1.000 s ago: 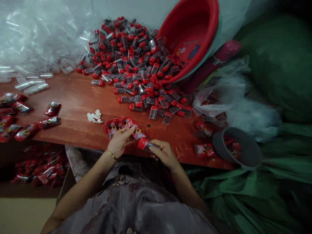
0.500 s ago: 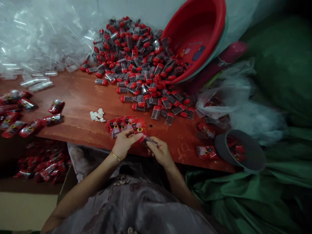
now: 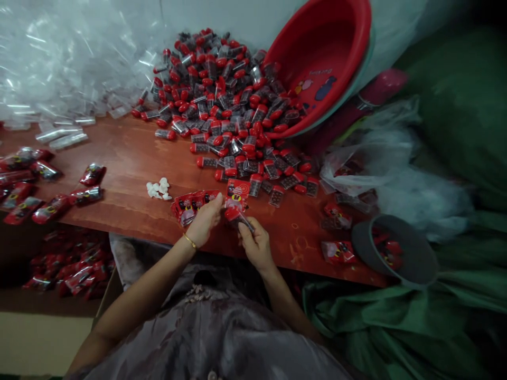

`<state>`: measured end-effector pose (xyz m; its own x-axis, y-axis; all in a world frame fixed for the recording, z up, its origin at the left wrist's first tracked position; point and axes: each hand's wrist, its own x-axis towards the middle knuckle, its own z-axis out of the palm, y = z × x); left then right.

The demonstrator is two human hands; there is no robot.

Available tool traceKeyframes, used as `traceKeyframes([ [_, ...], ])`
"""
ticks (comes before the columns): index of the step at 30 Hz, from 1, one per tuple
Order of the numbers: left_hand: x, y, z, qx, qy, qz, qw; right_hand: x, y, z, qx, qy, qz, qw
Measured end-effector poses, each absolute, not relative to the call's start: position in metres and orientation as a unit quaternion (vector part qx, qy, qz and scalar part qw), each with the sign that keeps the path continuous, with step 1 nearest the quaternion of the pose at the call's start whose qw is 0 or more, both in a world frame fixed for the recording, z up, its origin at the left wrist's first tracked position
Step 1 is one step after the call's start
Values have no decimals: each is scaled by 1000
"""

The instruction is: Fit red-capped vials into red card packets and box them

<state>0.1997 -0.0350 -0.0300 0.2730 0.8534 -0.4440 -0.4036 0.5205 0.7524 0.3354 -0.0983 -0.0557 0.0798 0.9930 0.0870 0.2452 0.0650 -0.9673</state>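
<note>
A reddish-brown wooden tabletop [image 3: 127,163] stretches out under dim light, and right at its near edge the right hand [image 3: 257,248] has thumb and fingers pinched around a small clear plastic tube with a red cap [image 3: 236,216], dark contents inside, cap end pointing away from the body. Smooth plastic, only a fingertip hold: a careless twist could let it slip, and this close to the edge it could roll off into the lap. The left hand [image 3: 205,222] is just beside it, fingers stretched forward; whether they grip anything, I can't tell. Just beyond the cap lies a flat red printed packet [image 3: 236,191], touching or not, hard to say; a nudge could skew or crease it. To the left, a fan of overlapping red printed packets [image 3: 187,209] could scatter if the wrist sweeps sideways, and so could the small white lumps [image 3: 158,189] past it. Farther back, a loose heap of red-capped clear tubes [image 3: 222,111] slopes against a tilted round red plastic basin [image 3: 365,39]; one bump there could start a slide.
</note>
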Motion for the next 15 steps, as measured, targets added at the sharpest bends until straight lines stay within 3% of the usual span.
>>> traceKeyframes([
  [15, 217, -53, -26, 262, 438, 495, 703, 334, -97, -59, -535, -484, 473, 506],
])
